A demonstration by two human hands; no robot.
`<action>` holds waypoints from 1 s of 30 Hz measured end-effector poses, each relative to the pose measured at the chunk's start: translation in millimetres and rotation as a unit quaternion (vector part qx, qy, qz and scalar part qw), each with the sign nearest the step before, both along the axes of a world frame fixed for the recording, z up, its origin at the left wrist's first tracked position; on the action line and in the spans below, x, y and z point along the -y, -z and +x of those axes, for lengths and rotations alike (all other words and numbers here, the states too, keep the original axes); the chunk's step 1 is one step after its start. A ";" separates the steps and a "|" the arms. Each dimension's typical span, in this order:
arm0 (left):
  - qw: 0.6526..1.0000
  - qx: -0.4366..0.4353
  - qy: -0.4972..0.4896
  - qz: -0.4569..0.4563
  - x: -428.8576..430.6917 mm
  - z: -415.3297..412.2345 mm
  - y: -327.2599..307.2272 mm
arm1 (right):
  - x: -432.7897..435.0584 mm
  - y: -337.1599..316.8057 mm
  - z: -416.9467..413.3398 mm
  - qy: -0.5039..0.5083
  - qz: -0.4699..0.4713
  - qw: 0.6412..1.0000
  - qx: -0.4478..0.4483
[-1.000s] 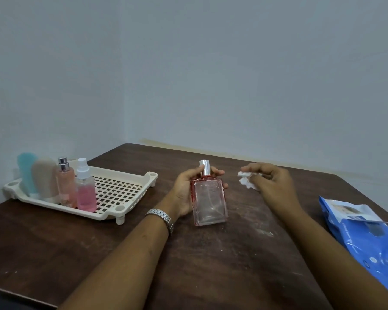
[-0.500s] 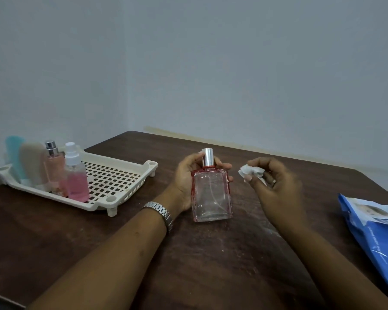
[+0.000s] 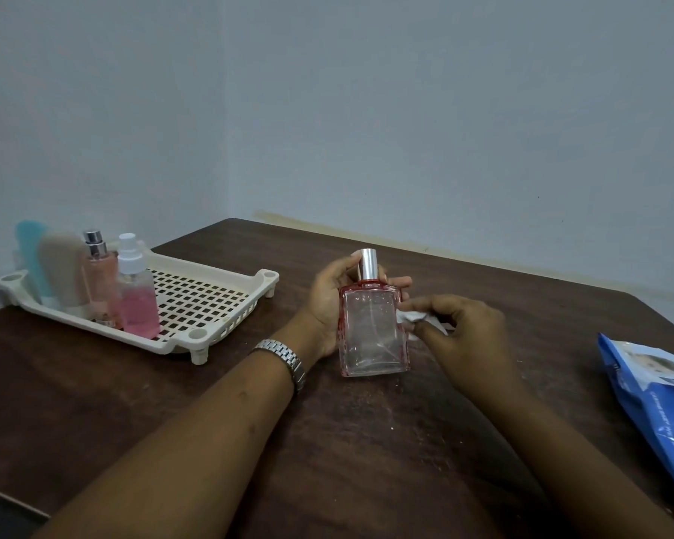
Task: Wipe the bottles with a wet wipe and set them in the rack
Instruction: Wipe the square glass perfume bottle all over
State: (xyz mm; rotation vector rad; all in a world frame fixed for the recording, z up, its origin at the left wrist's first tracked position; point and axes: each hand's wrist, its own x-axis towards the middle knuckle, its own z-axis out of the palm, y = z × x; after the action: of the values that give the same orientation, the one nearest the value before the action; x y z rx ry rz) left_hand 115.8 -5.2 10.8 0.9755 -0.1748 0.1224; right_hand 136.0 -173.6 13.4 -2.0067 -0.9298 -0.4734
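a dark brown wooden surface [image 3: 366, 441], scuffed with pale marks near its middle, sits in the room's corner. a cream slotted rack [image 3: 198, 336] stands on short feet at its left; a blue wipes pack [image 3: 662, 414] lies at its right edge.

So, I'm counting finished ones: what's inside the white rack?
In the rack, at its left end, stand four bottles: a teal bottle, a beige bottle, a pink perfume sprayer and a pink-liquid spray bottle. The front ones hide the rear bottles' bases.
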 end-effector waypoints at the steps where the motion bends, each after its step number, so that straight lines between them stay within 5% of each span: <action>1: 1.000 -0.002 -0.001 0.004 0.0 -0.2 0.0 | 1.1 -0.5 0.9 0.003 -0.003 1.000 0.002; 6: 0.999 -0.019 -0.024 0.024 1.9 3.3 4.2 | -7.9 -5.5 3.5 0.031 0.077 0.994 0.066; 12: 1.000 -0.023 -0.006 0.018 5.2 0.3 -0.3 | -1.7 -1.5 -2.3 0.003 0.006 0.995 0.104; 30: 0.996 -0.042 -0.074 0.006 14.0 -17.7 -6.3 | -12.3 0.7 -10.6 0.036 0.023 0.993 0.114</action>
State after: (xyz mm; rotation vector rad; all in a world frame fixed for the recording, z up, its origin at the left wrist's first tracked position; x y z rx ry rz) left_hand 98.1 -19.3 17.1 1.0036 -0.0257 0.2152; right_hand 125.4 -161.2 12.7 -1.9784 -0.9766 -0.7691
